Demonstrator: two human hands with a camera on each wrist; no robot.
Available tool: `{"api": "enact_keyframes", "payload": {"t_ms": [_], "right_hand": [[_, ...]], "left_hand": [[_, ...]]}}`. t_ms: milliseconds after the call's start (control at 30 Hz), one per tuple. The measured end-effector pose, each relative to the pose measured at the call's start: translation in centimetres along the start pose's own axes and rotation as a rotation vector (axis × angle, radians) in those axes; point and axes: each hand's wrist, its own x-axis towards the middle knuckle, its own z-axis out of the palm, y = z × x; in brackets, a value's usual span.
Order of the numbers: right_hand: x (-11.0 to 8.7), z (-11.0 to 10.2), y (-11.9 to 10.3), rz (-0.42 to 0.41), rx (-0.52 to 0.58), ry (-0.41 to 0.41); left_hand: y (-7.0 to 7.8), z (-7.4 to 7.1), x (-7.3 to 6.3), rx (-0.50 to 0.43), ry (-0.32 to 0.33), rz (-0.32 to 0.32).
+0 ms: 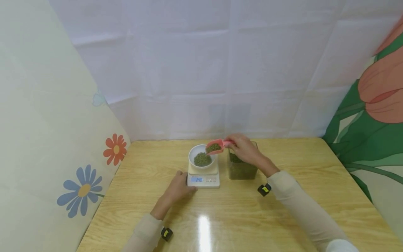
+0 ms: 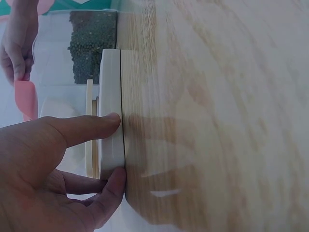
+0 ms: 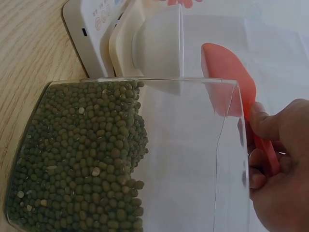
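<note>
A white bowl (image 1: 192,151) holding a heap of green mung beans (image 1: 202,159) sits on a digital kitchen scale (image 1: 207,183) with a lit display. My left hand (image 1: 179,187) grips the scale's near left corner; in the left wrist view the thumb and curled fingers (image 2: 115,186) press on its edge. With my right hand (image 1: 244,148) I hold a pink scoop (image 3: 231,72) by its handle. Loaded with mung beans, the scoop is over the bowl's right rim. A clear container (image 3: 193,159), partly filled with mung beans, stands right of the scale, under my right hand.
The wooden table (image 1: 151,157) has a white cloth backdrop (image 1: 182,70) along its far edge. Flower-printed panels (image 1: 83,190) stand on both sides. Each wrist carries a small black device (image 1: 264,189).
</note>
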Motion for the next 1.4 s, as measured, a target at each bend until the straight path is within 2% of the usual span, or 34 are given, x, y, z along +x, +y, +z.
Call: {"api": "enact_keyframes", "payload": {"t_ms": [600,1000,1400], "right_hand": [[0.11,0.57,0.00,-0.020,-0.028,0.000],[0.09,0.56,-0.46,-0.004,-0.032,-0.018],[0.09,0.53,-0.62,-0.026,-0.065,-0.025]], "left_hand": [[-0.12,0.12,0.12,0.021,0.007,0.008],[-0.37,0.32,0.07,0.033,0.016,0.024],[-0.34,0.39,0.15,0.037,0.017,0.013]]}}
